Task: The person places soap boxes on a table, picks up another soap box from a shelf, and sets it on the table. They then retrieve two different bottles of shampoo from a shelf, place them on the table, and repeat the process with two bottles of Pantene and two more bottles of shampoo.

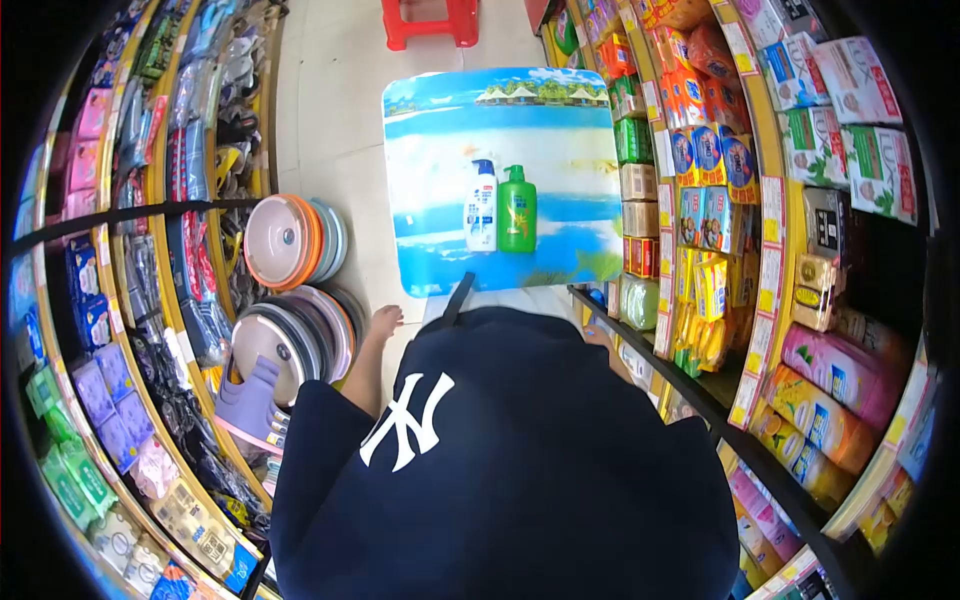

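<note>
A small table (pixel 430 160) with a beach picture on its top stands in front of me. Upright near its middle are a white pump bottle (pixel 481 212) with a dark blue top and a green pump bottle (pixel 517 215), side by side. My left hand (pixel 386 321) hangs just off the table's near left corner, fingers loosely stretched and holding nothing visible. On the other side, my right hand (pixel 596 337) is near the table's near right corner, mostly hidden behind the dark top (pixel 530 450) with a white logo.
Stacked plastic basins (pixel 275 242) and a lilac plastic item (pixel 250 405) stand on the left by the shelf of packaged goods (pixel 190 190). Along the right runs a shelf with soaps and orange packs (pixel 690 100). A red stool (pixel 430 28) is beyond the table.
</note>
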